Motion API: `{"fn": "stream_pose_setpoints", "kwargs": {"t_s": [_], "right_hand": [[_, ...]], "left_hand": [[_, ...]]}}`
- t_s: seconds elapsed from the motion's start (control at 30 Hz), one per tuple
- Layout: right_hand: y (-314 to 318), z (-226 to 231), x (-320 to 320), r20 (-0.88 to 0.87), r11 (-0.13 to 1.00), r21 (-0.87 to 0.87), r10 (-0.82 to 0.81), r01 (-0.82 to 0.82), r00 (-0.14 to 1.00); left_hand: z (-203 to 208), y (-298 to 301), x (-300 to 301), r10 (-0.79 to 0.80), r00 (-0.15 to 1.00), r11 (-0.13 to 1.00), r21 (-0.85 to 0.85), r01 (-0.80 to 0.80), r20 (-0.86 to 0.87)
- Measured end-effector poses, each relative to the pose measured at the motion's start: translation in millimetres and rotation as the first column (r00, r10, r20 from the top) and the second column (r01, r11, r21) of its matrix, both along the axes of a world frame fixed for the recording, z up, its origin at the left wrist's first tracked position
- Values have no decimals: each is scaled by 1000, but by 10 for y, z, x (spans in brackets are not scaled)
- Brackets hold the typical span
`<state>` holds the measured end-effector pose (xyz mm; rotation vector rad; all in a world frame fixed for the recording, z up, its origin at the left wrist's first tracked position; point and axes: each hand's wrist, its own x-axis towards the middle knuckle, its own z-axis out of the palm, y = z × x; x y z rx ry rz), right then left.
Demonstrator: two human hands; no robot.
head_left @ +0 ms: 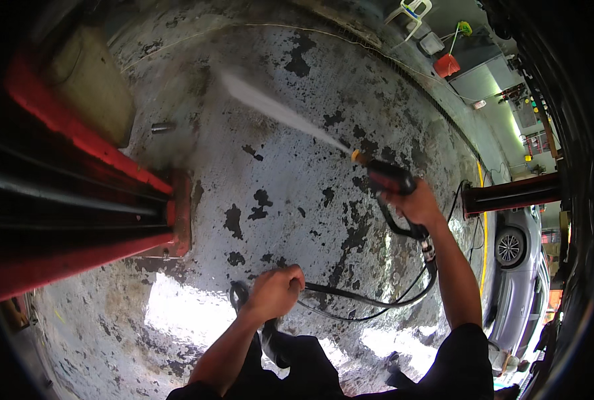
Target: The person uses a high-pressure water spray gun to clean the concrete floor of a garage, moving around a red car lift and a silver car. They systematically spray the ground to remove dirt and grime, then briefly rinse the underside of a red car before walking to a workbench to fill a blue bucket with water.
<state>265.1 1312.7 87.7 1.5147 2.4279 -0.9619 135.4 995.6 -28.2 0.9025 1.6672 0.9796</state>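
Note:
My right hand (413, 202) is wrapped round the grip of a black pressure washer gun (389, 177) with an orange nozzle tip. A white fan of water (277, 110) shoots from the nozzle toward the upper left and strikes the wet grey floor (283, 173), where the paint is peeling in dark patches. From the gun's lower end a black hose (377, 304) loops down and across to my left hand (277, 293), which is closed around it in front of my legs.
On the left stands a red and black lift post (83, 200), with a pale box-like block (90, 87) behind it. Another post (510, 195) rises at right, near a parked silver car (520, 280). A drain grate (437, 110), red bucket (447, 65) and white chair (410, 17) lie farther off.

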Motion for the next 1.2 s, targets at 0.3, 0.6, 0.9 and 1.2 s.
{"fn": "stream_pose_setpoints", "kwargs": {"t_s": [0.3,0.6,0.9,1.2], "right_hand": [[790,174,-334,-264,992,124,67,-35,962],[2090,40,-190,-304,974,115,-151,194,941],[2924,100,359,-596,908,117,-261,403,760],[3705,226,491,-848,821,177,-153,542,508]], "left_hand": [[99,857,-349,91,994,996,16,-91,-57],[-41,2025,-589,167,977,986,52,-161,-135],[-155,3434,-871,66,985,987,154,-41,-158],[-437,4917,-1416,70,993,933,358,-31,-96]]}}
